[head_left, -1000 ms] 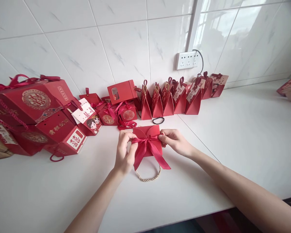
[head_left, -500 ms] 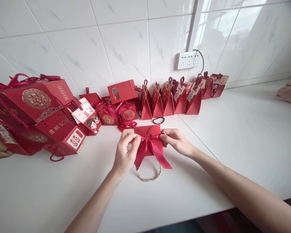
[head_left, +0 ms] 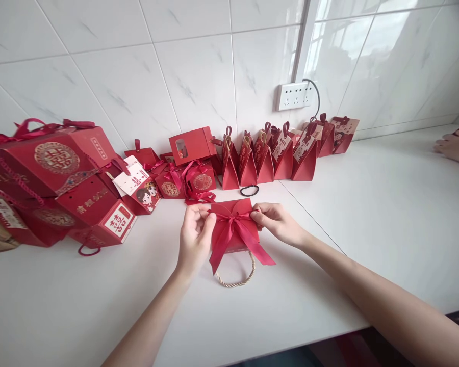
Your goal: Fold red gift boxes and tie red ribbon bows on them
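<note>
A small red gift box (head_left: 231, 245) stands in front of me on the white table. A red ribbon (head_left: 224, 243) is tied across its top flaps, and its two tails hang down the near side. A twisted beige rope handle (head_left: 235, 284) loops out toward me onto the table. At the box's left edge my left hand (head_left: 197, 237) pinches the ribbon between thumb and fingers. My right hand (head_left: 277, 221) has its fingers closed on the ribbon at the right edge. The fingertips partly hide the ribbon's loops.
Larger red boxes (head_left: 57, 158) are piled at the left. Several triangular red boxes (head_left: 265, 165) line the tiled wall, below a socket strip (head_left: 295, 96). A black hair tie (head_left: 250, 190) lies just behind the gift box. Another person's hand (head_left: 455, 146) rests at the far right.
My left hand has shifted slightly left and its grip has changed a little. The ribbon tails have spread wider, and more of the box's near side shows. My right hand has hardly moved.
</note>
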`<state>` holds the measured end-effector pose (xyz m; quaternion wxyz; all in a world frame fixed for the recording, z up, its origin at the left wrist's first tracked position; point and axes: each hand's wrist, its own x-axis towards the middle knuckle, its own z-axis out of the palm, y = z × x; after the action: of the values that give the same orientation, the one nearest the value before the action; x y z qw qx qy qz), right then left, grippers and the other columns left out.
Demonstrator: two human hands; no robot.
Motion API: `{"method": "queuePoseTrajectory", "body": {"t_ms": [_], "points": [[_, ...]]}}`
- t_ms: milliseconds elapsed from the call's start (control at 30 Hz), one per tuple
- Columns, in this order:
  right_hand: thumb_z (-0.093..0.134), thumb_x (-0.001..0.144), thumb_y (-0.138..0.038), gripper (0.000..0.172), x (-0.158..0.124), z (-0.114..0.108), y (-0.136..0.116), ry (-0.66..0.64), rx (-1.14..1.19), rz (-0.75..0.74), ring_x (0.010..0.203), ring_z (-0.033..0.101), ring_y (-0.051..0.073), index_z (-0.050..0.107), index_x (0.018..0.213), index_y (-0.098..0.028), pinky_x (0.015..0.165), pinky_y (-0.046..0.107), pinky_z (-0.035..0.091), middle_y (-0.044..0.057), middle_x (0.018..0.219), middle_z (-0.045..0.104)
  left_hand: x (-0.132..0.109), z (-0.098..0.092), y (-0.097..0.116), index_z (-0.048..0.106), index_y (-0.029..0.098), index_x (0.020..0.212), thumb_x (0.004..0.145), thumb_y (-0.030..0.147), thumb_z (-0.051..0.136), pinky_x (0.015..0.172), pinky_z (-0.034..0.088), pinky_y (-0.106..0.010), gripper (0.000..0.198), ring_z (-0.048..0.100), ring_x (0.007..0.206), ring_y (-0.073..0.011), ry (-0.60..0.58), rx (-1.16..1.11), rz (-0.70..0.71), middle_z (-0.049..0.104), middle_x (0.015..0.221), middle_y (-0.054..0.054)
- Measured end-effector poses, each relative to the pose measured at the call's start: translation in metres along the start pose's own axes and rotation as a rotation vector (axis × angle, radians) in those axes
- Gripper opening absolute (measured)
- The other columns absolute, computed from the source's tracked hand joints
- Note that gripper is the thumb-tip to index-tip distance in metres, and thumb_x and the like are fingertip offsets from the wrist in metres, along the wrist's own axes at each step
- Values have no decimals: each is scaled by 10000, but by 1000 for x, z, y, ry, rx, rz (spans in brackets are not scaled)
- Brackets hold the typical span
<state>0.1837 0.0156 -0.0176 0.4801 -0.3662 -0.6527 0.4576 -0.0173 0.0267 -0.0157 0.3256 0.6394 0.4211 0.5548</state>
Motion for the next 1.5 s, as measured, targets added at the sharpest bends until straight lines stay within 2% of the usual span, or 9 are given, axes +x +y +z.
{"method": "queuePoseTrajectory", "body": {"t_ms": [200,433,633,667,767,867,1100,1233,1500], "points": [[534,832,-614,473,0,2,0,19,-10,3,576,429,101,462,638,-188,560,247,396,-26,623,457,-5,6,0,514,203,861,867,223,507,644,469,-202,22,567,689,-103,73,29,77,556,760,7],[488,902,-507,421,-1,-1,0,-17,13,-24,565,429,104,443,623,-195,575,259,415,-21,626,460,-8,7,-16,467,207,857,902,148,432,527,404,-190,82,458,558,-74,98,152,478,485,725,27],[564,852,-405,234,-2,-5,-1,131,-303,-106,750,521,159,443,803,-211,712,339,494,26,827,520,0,3,-31,488,205,859,893,241,483,511,414,-198,50,484,574,-90,6,154,569,493,694,21],[605,823,-394,260,-3,-4,-1,150,-335,-167,895,544,197,447,930,-217,788,379,505,67,980,528,0,2,-32,493,204,858,887,254,495,511,417,-200,58,490,574,-92,-4,150,565,498,691,21],[755,681,-450,840,-4,-2,0,43,-462,-288,1286,372,328,255,1317,-225,964,499,452,189,1377,308,-1,1,-31,503,202,852,863,282,529,523,431,-208,85,516,588,-99,-3,128,512,519,695,14],[823,597,-439,1151,-4,-2,2,-101,-610,-302,1364,276,380,80,1443,-201,1073,556,342,226,1446,223,-1,2,-28,511,199,861,822,282,570,554,454,-210,109,551,631,-111,30,94,408,547,717,3],[761,660,-297,1106,-2,-6,6,-72,-631,-275,1351,329,378,30,1485,-213,1083,537,336,211,1442,289,7,-1,-25,486,195,809,882,317,440,576,464,-230,149,534,595,-115,114,20,62,513,664,16],[746,666,-267,1087,-2,-6,6,-73,-634,-279,1356,327,368,36,1486,-207,1083,539,336,214,1449,278,5,-3,-12,439,196,599,869,443,468,527,395,-230,367,431,555,-116,17,49,-11,432,577,20],[755,668,-302,1069,-2,-6,5,-77,-620,-257,1347,337,368,66,1481,-215,1081,542,336,206,1443,285,3,3,-5,405,202,596,828,413,537,511,379,-217,340,395,529,-104,11,-25,-128,399,563,40]]}}
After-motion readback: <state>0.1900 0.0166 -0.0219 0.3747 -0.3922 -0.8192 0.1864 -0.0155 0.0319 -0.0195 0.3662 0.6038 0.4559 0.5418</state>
